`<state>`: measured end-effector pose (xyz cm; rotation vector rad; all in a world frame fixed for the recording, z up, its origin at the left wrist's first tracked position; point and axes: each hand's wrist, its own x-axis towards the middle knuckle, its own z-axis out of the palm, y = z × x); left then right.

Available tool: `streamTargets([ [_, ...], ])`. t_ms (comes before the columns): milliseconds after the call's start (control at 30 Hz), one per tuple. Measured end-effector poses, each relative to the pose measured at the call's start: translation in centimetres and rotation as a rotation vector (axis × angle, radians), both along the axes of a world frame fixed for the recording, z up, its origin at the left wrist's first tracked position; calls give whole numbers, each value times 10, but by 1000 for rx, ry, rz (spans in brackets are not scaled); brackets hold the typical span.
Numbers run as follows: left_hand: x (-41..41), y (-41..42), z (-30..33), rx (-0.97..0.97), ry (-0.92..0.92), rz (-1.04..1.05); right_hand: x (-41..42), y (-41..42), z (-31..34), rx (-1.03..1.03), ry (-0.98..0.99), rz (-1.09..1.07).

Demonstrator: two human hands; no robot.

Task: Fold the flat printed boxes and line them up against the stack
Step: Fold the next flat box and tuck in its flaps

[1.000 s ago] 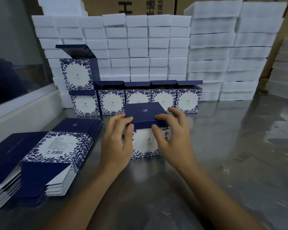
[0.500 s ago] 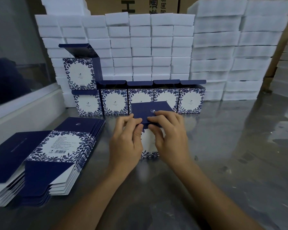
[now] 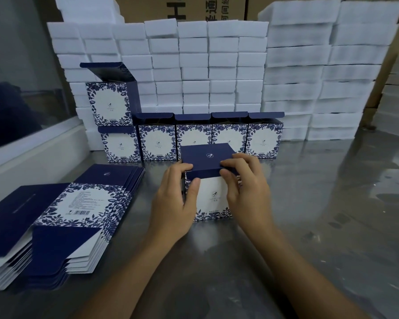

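Both hands curled on one printed box (image 3: pixel 213 194) standing mid-table: left hand (image 3: pixel 175 201) gripping its left side, right hand (image 3: pixel 247 189) pinching the navy lid's front edge. Behind, six folded boxes (image 3: pixel 195 137) lined against white foam blocks (image 3: pixel 217 65). Left, two piles of flat boxes (image 3: pixel 78 210).

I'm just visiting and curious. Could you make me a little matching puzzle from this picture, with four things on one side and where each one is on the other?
Things:
1. box being folded
2. flat printed boxes
3. white foam blocks
4. box with raised lid

Places:
A. piled on the table at the left
B. stacked as a wall at the back
C. between the left hand and right hand
D. on top of the leftmost box in the row

Pairs: 1-C, 2-A, 3-B, 4-D
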<state>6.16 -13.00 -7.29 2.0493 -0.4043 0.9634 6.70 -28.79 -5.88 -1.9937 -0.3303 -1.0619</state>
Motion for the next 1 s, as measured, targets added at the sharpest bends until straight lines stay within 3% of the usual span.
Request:
streamTargets([
  [200,2,1,-3,-13,31,-10,-1,-13,-6,203,164,70],
  [500,1,4,-7,22,33,4,1,-14,-8,294,185,160],
  [667,3,5,-14,-19,167,9,-2,-9,-14,203,191,213],
  [767,4,7,-13,-69,151,20,-5,2,-15,108,167,224],
  [1000,2,3,-12,-12,159,260,-8,14,-18,70,152,340],
])
